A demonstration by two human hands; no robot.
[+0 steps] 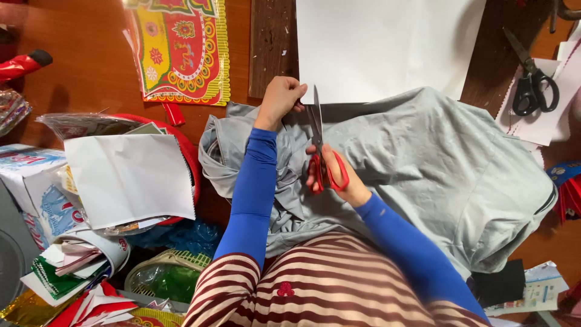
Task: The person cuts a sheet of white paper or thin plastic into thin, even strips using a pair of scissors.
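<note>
On the wooden bench (pixel 91 72), the left hand (pixel 279 97) pinches the soft grey cloth (pixel 423 163) tight; the right hand (pixel 330 172) grips red-handled scissors (pixel 321 151), best cutting slowly.

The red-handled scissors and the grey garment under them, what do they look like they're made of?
Red-handled scissors: grey blades with a dull shine, likely metal; glossy red loops, probably plastic. Grey garment: matte and softly creased, bunching in folds, so it is a thin woven or knit fabric; the fibre cannot be told.

A reddish wooden floor (pixel 91 72) bears grey cloth (pixel 436 163), white paper (pixel 387 42) and black scissors (pixel 532 85).
</note>
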